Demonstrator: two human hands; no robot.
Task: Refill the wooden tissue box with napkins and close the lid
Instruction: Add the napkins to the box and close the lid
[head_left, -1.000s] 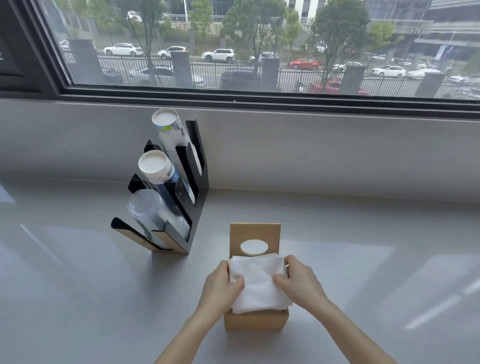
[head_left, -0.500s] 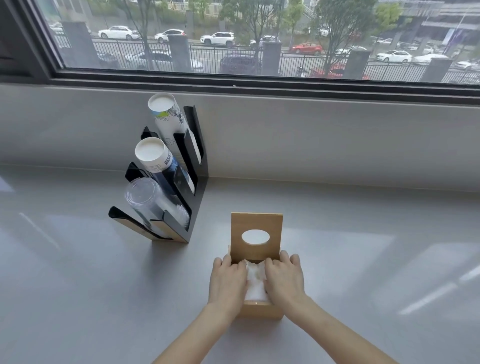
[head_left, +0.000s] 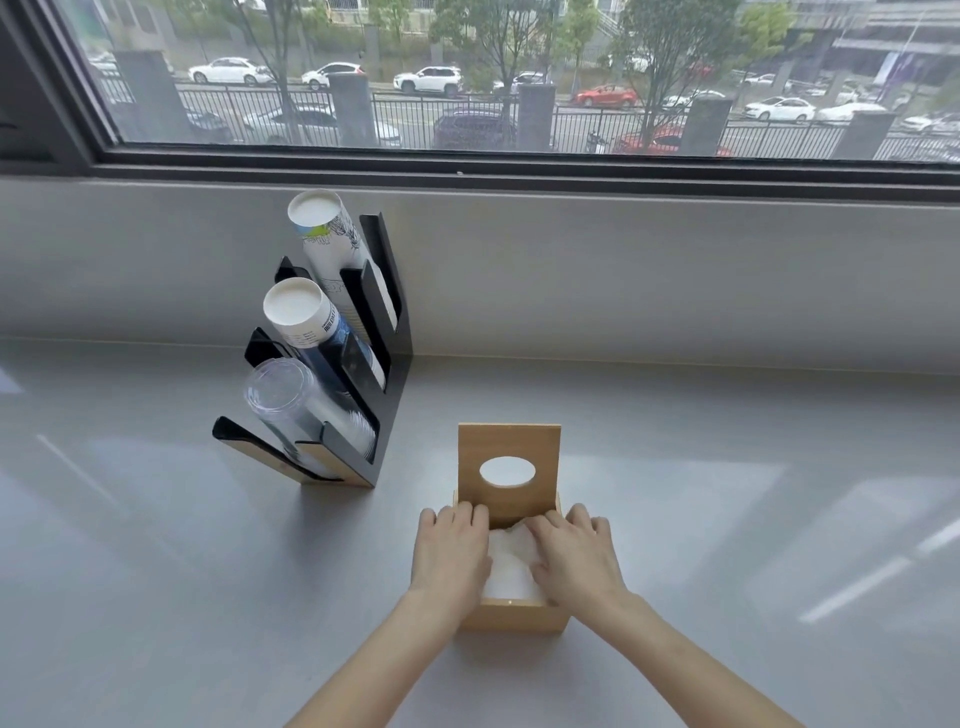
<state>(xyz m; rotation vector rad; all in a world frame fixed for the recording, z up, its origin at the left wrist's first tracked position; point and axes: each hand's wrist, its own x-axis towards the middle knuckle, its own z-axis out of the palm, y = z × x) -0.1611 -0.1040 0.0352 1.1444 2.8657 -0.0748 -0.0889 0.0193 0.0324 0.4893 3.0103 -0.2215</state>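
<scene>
A small wooden tissue box (head_left: 511, 616) stands on the grey counter in front of me. Its lid (head_left: 509, 470), with an oval hole, is tipped up and stands upright at the box's far edge. White napkins (head_left: 509, 569) lie inside the box, partly hidden by my hands. My left hand (head_left: 451, 553) lies flat over the left side of the box, palm down on the napkins. My right hand (head_left: 574, 558) lies flat over the right side, fingers spread and pressing on the napkins. Neither hand grips anything.
A black cup holder (head_left: 384, 395) stands to the left behind the box, with two stacks of paper cups (head_left: 298, 312) and a stack of clear plastic cups (head_left: 291, 410). A low grey wall (head_left: 675, 280) under the window bounds the counter (head_left: 727, 545) at the back.
One second ago both hands held the napkin stack above the box. They pushed it down inside, and now lie flat on top, a little wider apart.
</scene>
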